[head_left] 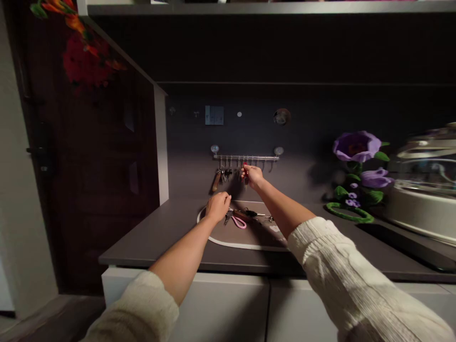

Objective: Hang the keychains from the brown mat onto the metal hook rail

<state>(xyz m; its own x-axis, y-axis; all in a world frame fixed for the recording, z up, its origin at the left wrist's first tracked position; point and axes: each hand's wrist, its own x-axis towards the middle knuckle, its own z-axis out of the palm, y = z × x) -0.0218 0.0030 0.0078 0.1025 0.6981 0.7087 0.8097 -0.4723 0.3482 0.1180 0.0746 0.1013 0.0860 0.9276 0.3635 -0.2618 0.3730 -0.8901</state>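
Note:
My right hand [253, 175] is raised to the hook rail [249, 157] on the back wall, its fingers pinched on a key with a red tag [244, 167]. My left hand [218, 206] hovers or rests at the left edge of the oval mat [235, 241] with curled fingers; whatever may be in them is hidden. Close to it lies a pink strap [239, 222] with keys [228, 216]. Farther right on the mat are a dark key fob [251, 213] and a small bunch of keys [270, 219]. Several keys [226, 174] and a brown strap [216, 182] hang from the rail's left hooks.
The grey counter [142, 242] tops white cabinets [228, 304], under a low overhead shelf [263, 9]. Purple artificial flowers [357, 145] and a white domed container [420, 209] stand at right. A dark door [89, 190] is at left.

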